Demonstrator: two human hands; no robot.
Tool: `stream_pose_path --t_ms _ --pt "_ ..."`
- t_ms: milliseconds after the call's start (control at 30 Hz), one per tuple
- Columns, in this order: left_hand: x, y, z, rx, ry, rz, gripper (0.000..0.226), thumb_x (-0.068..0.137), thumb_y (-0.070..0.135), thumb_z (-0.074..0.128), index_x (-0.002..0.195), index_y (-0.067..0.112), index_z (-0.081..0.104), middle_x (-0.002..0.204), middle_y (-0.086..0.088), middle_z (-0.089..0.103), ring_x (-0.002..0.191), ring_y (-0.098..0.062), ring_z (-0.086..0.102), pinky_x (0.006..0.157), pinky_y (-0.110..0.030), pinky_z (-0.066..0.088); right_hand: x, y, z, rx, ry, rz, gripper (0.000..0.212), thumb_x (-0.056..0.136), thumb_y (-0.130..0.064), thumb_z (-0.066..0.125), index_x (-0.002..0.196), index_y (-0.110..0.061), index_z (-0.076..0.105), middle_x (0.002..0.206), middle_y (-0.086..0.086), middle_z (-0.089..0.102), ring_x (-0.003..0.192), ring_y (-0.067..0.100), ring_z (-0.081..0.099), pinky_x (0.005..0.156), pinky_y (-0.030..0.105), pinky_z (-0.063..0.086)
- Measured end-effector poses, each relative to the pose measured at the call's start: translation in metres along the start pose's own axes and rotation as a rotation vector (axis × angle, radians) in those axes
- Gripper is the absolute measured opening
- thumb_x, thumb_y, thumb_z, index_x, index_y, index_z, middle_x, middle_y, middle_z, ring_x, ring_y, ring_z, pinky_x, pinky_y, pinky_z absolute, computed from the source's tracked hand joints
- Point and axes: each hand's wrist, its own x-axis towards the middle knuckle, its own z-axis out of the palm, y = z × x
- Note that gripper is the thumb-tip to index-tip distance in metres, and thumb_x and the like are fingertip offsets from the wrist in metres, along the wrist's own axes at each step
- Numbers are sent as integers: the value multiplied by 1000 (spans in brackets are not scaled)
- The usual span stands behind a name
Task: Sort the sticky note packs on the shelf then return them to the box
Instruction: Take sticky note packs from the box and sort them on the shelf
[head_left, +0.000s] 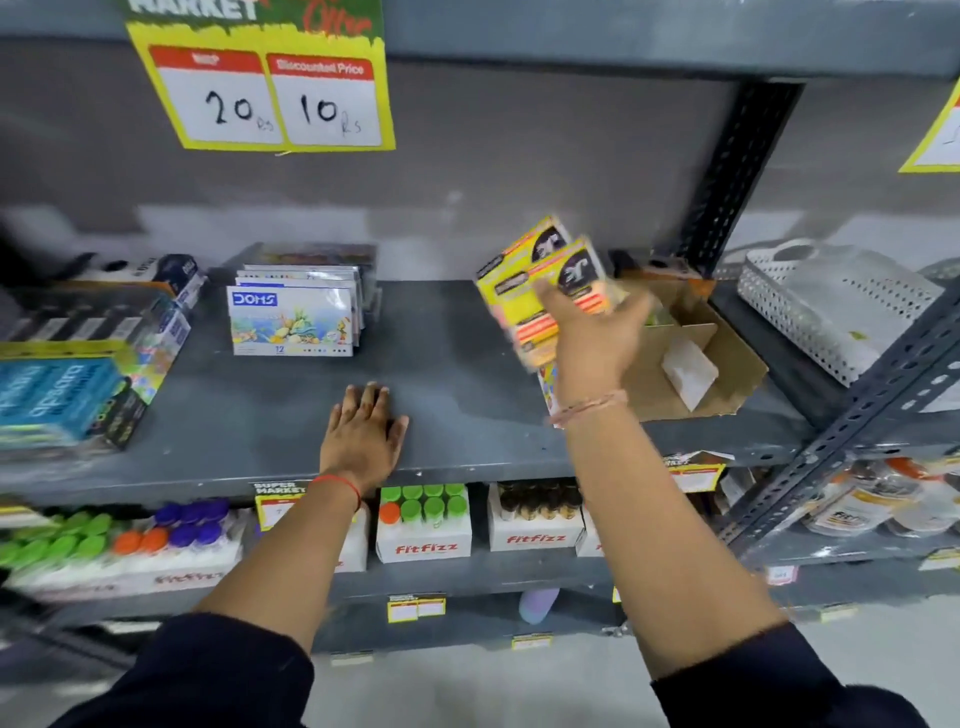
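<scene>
My right hand (592, 338) grips a fanned stack of yellow sticky note packs (530, 280) and holds them above the grey shelf (447, 364), just left of an open brown cardboard box (727, 374). The packs are blurred by motion. One more colourful pack edge (546, 387) shows below my right wrist on the shelf. My left hand (363, 431) lies flat, palm down, on the bare shelf near its front edge and holds nothing. The box lies tilted with a white slip (688, 371) inside it.
A row of DOMS colour boxes (293, 319) stands at the back left of the shelf. Blue stationery cartons (67, 395) fill the far left. A white perforated basket (831, 306) sits to the right. FitFizz bottle cartons (423, 525) line the shelf below.
</scene>
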Motion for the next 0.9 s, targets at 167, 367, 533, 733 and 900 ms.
stream_pose_path --t_ms 167,367,533,733,900 --pt "-1 -9 -1 11 -15 -19 54 98 36 23 148 17 11 160 -4 1 147 -26 -7 120 -39 2 -36 67 26 210 23 558 64 61 -7 86 108 -15 43 115 8 58 98 30 61 90 48 52" --pt "3 -8 1 22 -9 1 55 99 37 22 148 15 8 159 -3 -6 146 -25 -13 121 -39 -1 -35 84 21 -26 163 667 75 73 -25 79 128 -8 31 129 19 50 111 37 57 93 43 49" --pt "3 -8 2 41 -23 15 55 99 37 20 148 15 7 159 -3 -6 147 -24 -12 120 -38 -1 -34 87 18 -396 108 612 81 74 -49 72 131 -4 36 134 16 45 124 33 44 107 43 39" --pt "3 -8 2 30 -43 6 56 99 38 20 148 16 6 160 -3 -3 147 -23 -9 120 -38 0 -30 85 13 -399 106 677 89 68 -52 75 131 -4 35 133 16 41 123 32 44 100 42 43" --pt "3 -9 3 31 -44 9 56 98 37 20 148 17 5 160 -2 0 147 -23 -6 120 -38 0 -26 81 4 -281 109 748 91 66 -41 81 133 -7 30 136 16 39 122 33 45 100 43 42"
